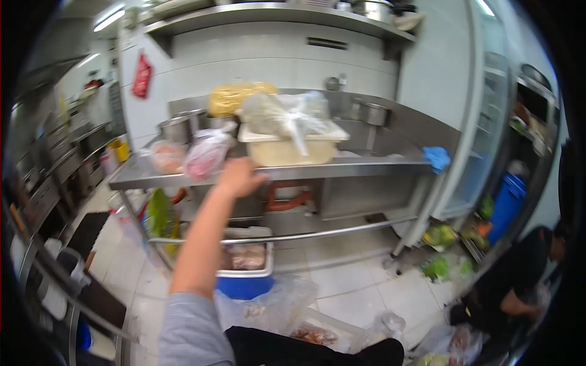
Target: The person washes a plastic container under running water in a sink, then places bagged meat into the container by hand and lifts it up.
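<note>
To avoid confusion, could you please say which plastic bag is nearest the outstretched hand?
The pink bag, just beside the left hand; the peach bag, yellow bag and white-tied bag sit farther away.

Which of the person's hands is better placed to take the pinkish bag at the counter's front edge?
Probably the left hand: it reaches to the front of the steel counter, close beside the pinkish bag. Blur hides whether they touch. The right hand is out of view.
</note>
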{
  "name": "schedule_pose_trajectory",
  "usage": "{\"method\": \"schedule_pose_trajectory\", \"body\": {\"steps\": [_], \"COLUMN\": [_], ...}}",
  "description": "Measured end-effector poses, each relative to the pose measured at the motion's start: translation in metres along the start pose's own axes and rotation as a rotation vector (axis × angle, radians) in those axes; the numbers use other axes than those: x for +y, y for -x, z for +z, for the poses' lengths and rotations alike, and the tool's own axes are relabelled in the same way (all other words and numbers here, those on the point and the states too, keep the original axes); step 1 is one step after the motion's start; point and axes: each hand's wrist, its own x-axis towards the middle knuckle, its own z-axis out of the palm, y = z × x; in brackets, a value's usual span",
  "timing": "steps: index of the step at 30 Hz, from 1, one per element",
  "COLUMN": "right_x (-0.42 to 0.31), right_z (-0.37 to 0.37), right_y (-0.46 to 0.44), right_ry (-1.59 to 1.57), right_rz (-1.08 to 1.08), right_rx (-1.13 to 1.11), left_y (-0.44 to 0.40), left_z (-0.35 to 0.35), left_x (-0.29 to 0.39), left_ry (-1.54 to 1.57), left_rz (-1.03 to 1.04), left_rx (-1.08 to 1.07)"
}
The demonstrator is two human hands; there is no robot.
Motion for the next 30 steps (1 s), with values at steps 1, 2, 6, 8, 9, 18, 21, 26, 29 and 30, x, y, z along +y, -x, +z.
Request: {"method": "schedule_pose_trajectory", "body": {"steps": [1, 2, 6, 8, 9, 18, 21, 26, 29, 30], "right_x": [0.006, 0.008, -0.010, -0.034, -0.034, -0.034, -0.044, -0.056, -0.063, -0.066], "right_z": [0.015, 0.037, 0.008, -0.065, -0.060, -0.097, -0.105, -0.106, -0.089, -0.082], "right_y": [-0.010, -0.028, 0.014, 0.068, 0.064, 0.079, 0.085, 0.094, 0.093, 0.093], "right_ry": [-0.011, -0.016, -0.175, -0.139, -0.175, -0.127, -0.148, -0.137, -0.131, -0.133], "right_rz": [-0.083, -0.164, -0.155, -0.194, -0.187, -0.170, -0.213, -0.291, -0.325, -0.342], "right_rx": [0.021, 0.058, 0.358, 0.382, 0.383, 0.295, 0.323, 0.243, 0.191, 0.173], "left_y": [-0.004, -0.020, 0.007, -0.015, -0.024, -0.031, -0.034, -0.032, -0.028, -0.025], "left_z": [-0.023, -0.020, -0.054, 0.009, -0.007, -0.026, -0.021, -0.012, -0.018, -0.018], "left_x": [0.003, -0.019, -0.032, -0.149, -0.114, -0.084, -0.081, -0.076, -0.069, -0.080], "left_ry": [-0.144, -0.327, -0.339, -0.218, -0.185, -0.654, -0.681, -0.702, -0.744, -0.767], "left_rz": [-0.168, -0.263, -0.090, 0.173, -0.244, -0.483, -0.462, -0.447, -0.442, -0.445], "left_rx": [-0.032, -0.038, 0.067, 0.227, 0.056, -0.078, -0.064, -0.059, 0.002, -0.004]}}
